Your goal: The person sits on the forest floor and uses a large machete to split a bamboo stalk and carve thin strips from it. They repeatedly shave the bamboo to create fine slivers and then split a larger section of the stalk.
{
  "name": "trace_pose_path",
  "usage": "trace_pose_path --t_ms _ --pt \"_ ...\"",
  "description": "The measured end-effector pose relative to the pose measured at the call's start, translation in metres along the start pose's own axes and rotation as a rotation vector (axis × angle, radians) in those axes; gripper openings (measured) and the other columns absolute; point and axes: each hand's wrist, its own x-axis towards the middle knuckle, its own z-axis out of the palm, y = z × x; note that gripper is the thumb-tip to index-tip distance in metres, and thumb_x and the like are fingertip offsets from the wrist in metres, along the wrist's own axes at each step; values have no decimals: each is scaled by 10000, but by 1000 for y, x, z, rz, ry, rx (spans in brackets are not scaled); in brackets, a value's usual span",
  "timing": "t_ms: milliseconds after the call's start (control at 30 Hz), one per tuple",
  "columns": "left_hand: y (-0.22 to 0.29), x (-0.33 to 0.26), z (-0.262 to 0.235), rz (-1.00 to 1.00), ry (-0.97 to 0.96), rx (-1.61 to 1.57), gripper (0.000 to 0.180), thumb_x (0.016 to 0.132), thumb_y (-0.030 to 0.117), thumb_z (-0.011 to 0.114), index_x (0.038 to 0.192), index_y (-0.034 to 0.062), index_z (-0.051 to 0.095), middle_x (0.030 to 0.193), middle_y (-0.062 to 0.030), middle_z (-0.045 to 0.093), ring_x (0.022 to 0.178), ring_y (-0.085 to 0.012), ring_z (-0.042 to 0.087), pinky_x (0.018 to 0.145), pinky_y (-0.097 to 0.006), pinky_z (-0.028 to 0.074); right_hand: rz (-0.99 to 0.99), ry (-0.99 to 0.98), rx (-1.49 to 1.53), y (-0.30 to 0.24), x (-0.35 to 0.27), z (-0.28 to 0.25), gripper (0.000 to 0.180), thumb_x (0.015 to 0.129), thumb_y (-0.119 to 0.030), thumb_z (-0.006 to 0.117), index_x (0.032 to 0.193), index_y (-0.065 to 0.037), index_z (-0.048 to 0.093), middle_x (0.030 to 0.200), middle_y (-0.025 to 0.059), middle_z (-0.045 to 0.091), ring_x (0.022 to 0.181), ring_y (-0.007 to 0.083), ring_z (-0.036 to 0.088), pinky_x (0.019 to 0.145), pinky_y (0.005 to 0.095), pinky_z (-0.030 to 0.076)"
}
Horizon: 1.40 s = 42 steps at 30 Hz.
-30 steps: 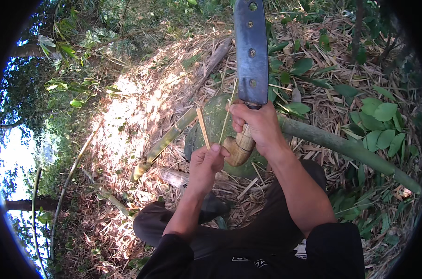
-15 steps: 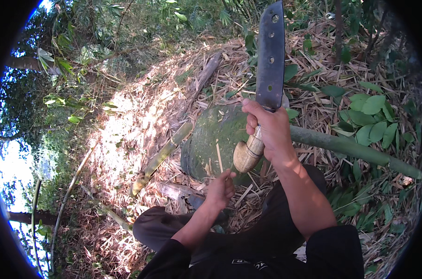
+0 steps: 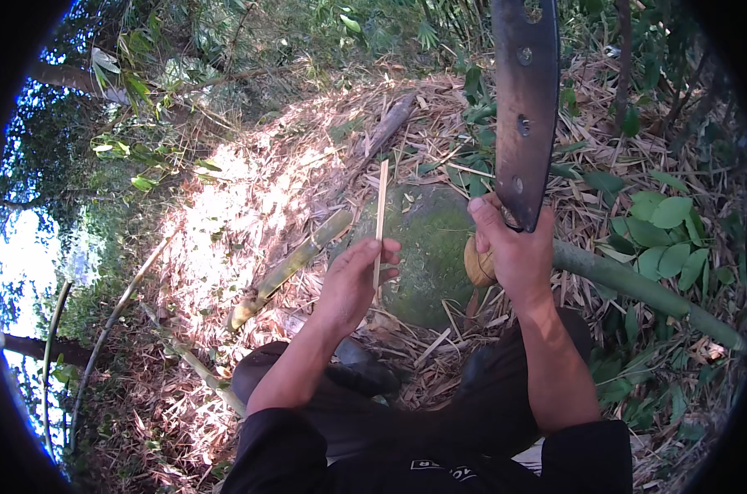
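We note L hand (image 3: 350, 282) now higher, pinching stick (image 3: 381, 206) over rock (image 3: 431, 267), L edge; R hand (image 3: 523, 257) grips knife (image 3: 528, 90), rock's R edge, thus clear of stick.

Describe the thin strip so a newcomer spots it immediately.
Find the big green rock mid-picture. Over its left part, the left hand holds the thin strip, near upright. Unlike the dry litter, it is held off the ground.

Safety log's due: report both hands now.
Left hand: holding a thin pale strip against its fingers.
Right hand: closed around the handle of a large knife.
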Motion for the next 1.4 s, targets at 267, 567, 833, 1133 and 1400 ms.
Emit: trace_pose_path --t_ms 267,567,833,1133,1400 --pt "-35 -23 -38 16 -44 -33 320 1024 203 619 1256 -15 656 929 9 613 821 -73 561 775 -243 477 294 -287 147 21 -34 2 156 904 -129 736 877 9 668 654 15 597 541 90 555 507 263 438" --pt "-45 -18 -43 -87 5 -390 226 996 155 653 1173 26 597 963 -36 673 840 -113 677 773 -251 569 446 -401 83 50 -53 26 141 897 -112 746 883 5 669 661 9 595 548 91 551 518 259 443" --pt "-50 -20 -45 -131 13 -427 188 992 154 658 1123 32 597 949 -49 690 833 -120 692 767 -250 578 472 -463 -13 49 -58 30 151 889 -125 766 872 5 692 690 0 626 569 74 582 517 249 458" --pt "-53 -20 -40 -180 -19 -427 289 998 174 649 1202 -8 557 1017 -85 665 919 -160 685 810 -266 587 433 -471 -120 57 -54 26 142 882 -127 728 862 11 708 644 1 624 549 68 580 513 251 453" --pt "-52 -15 -45 900 556 1028 569 837 316 791 1257 0 573 1261 -181 517 1301 -294 439 1113 -460 330 417 -424 -216 57 -53 28 145 889 -135 707 840 2 707 600 -5 606 530 62 563 499 251 429"
